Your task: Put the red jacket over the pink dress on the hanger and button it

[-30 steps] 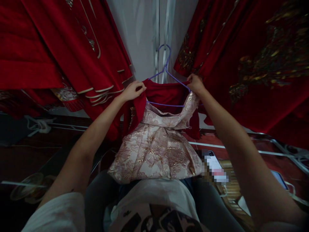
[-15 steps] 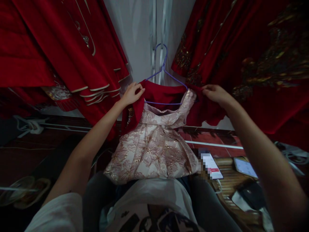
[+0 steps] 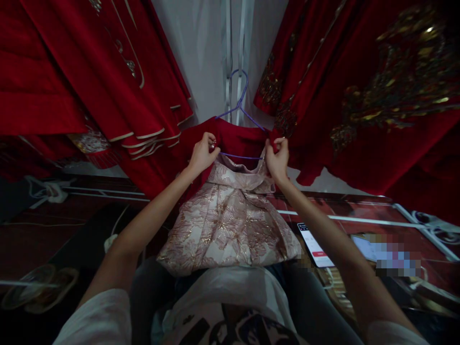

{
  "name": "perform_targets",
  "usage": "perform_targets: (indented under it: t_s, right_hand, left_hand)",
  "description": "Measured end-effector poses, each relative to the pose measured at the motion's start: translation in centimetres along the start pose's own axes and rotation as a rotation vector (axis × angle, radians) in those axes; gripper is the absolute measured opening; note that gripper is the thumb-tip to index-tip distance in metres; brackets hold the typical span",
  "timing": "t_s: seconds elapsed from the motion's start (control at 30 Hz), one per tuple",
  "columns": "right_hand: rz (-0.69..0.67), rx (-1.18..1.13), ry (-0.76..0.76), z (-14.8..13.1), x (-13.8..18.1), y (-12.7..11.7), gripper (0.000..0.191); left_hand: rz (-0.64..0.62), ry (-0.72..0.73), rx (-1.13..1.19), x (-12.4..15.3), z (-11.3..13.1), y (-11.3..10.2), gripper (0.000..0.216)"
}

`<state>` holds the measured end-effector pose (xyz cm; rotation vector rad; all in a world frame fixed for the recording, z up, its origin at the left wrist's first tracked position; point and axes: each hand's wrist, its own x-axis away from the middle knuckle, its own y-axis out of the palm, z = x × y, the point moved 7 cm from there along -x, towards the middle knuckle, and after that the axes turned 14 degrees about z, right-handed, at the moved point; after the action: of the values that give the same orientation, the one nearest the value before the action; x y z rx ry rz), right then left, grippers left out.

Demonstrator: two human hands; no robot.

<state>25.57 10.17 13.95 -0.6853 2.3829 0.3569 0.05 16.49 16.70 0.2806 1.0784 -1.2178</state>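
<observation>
A pale pink dress (image 3: 230, 220) with a gold floral pattern lies across my lap, its neckline toward the rail. Behind it, a red garment (image 3: 240, 134) hangs on a purple hanger (image 3: 240, 108), whose lower bar crosses the dress opening. My left hand (image 3: 205, 152) is closed at the left shoulder, pinching the edge of the red garment. Closed at the right shoulder, my right hand (image 3: 278, 158) pinches the dress strap beside the hanger's right end. Its fingers partly hide the strap and the red cloth.
Red garments with pale trim (image 3: 143, 115) hang at left; others with gold embroidery (image 3: 402, 76) hang at right. Upright metal poles (image 3: 235, 43) stand at the back. A lit phone (image 3: 316, 247) lies at right. Low white bars (image 3: 370, 220) cross near the floor.
My right hand has moved left, inward from the red garment's outspread side to the dress shoulder. My left hand has shifted slightly right and down.
</observation>
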Motion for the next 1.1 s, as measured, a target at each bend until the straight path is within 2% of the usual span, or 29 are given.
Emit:
perform_targets:
  t_s: [0.1, 0.13, 0.2, 0.33, 0.43, 0.5, 0.57, 0.67, 0.83, 0.93, 1.1]
  right_hand:
    - [-0.338, -0.211, 0.004, -2.5, 4.5, 5.0, 0.023]
    - [-0.395, -0.272, 0.007, -3.2, 5.6, 6.0, 0.022]
    - [-0.478, -0.376, 0.043, -4.4, 7.2, 7.2, 0.023]
    - [-0.612, -0.544, 0.191, -5.3, 8.6, 7.4, 0.03]
    - [-0.622, -0.595, 0.285, -4.8, 9.0, 6.9, 0.035]
    - [-0.608, -0.604, 0.278, -4.4, 9.2, 6.7, 0.036]
    - [-0.591, -0.595, 0.232, -4.1, 9.1, 6.6, 0.034]
    - [-0.587, -0.54, 0.161, -3.8, 8.8, 6.5, 0.03]
    - [-0.603, -0.377, 0.045, -4.4, 7.9, 6.0, 0.027]
    - [-0.622, -0.314, -0.016, -5.1, 7.7, 5.7, 0.025]
    - [-0.63, -0.319, -0.054, -5.4, 7.5, 5.4, 0.025]
  left_hand:
    - [-0.077, -0.033, 0.118, 1.7, 1.4, 2.5, 0.024]
    - [-0.1, -0.042, 0.16, 2.2, 1.6, 3.0, 0.022]
    - [-0.121, -0.06, 0.249, 3.3, 1.8, 3.2, 0.02]
    - [-0.074, -0.111, 0.335, 4.9, 1.4, 1.5, 0.028]
    - [0.086, -0.186, 0.342, 5.6, 1.1, -0.1, 0.029]
    - [0.187, -0.237, 0.376, 5.9, 1.0, -0.6, 0.024]
    - [0.211, -0.279, 0.411, 6.0, 1.0, -0.5, 0.019]
    - [0.135, -0.277, 0.412, 5.7, 1.2, 0.0, 0.012]
    - [-0.031, -0.109, 0.26, 4.9, 2.9, -0.5, 0.012]
    - [-0.125, -0.072, 0.232, 4.5, 3.8, -0.4, 0.01]
    - [-0.17, -0.037, 0.226, 4.1, 4.3, 0.0, 0.009]
